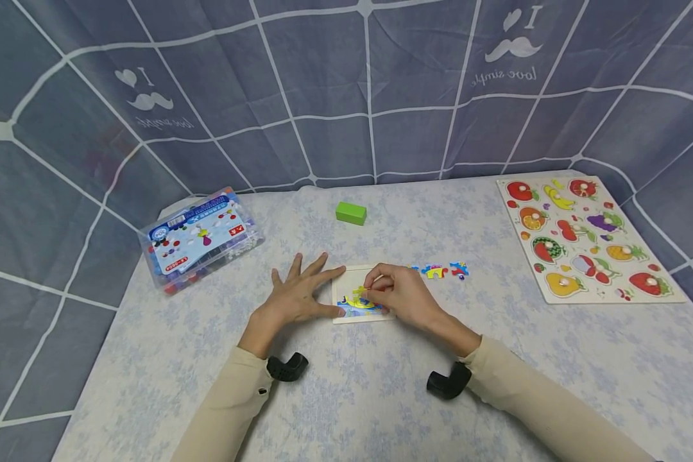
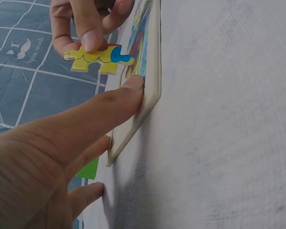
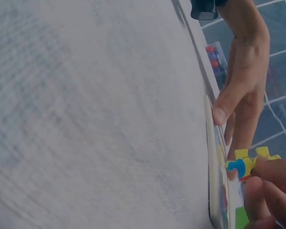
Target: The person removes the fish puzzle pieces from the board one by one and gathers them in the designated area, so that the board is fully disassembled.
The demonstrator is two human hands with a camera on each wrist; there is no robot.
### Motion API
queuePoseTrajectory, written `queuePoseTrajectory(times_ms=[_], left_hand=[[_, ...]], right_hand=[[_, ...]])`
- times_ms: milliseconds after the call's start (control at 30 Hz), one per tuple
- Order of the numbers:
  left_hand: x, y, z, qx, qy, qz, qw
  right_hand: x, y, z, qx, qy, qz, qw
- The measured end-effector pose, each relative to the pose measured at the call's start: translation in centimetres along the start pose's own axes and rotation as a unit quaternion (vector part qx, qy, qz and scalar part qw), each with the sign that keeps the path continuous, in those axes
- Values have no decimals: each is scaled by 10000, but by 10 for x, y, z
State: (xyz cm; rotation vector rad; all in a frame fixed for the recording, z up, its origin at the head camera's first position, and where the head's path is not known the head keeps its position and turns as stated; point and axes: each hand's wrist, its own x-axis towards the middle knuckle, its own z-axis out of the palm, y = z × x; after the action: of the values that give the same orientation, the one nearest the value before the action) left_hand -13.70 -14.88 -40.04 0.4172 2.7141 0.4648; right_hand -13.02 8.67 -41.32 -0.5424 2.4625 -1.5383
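A shallow wooden puzzle tray (image 1: 353, 277) lies on the table, with assembled blue and yellow jigsaw pieces along its near side. My left hand (image 1: 294, 297) is spread at the tray's left side, thumb on the near left corner and a fingertip at the far left corner. Between thumb and fingers, my right hand (image 1: 407, 296) pinches a yellow jigsaw piece (image 2: 97, 57) with a blue knob and a bit of red. In the left wrist view this piece is tilted up beside the tray. Several loose jigsaw pieces (image 1: 436, 272) lie right of the tray, partly hidden by the right hand.
Behind the tray sits a green block (image 1: 351, 213). A clear plastic box (image 1: 199, 240) with a printed label stands at the back left. To the right lies a fruit peg board (image 1: 589, 240). A grey checked curtain (image 1: 335, 90) hangs along the table's back edge.
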Motion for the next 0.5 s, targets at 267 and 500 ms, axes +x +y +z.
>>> queuePoseTrajectory(times_ms=[267,500], left_hand=[[0,-1,1,-37,-7,11,10000],[-1,0,1,-78,32,47,10000]], right_hand=[[-3,5,-16,188,181,263,9993],[-14,12,-42,189,440,797,9957]])
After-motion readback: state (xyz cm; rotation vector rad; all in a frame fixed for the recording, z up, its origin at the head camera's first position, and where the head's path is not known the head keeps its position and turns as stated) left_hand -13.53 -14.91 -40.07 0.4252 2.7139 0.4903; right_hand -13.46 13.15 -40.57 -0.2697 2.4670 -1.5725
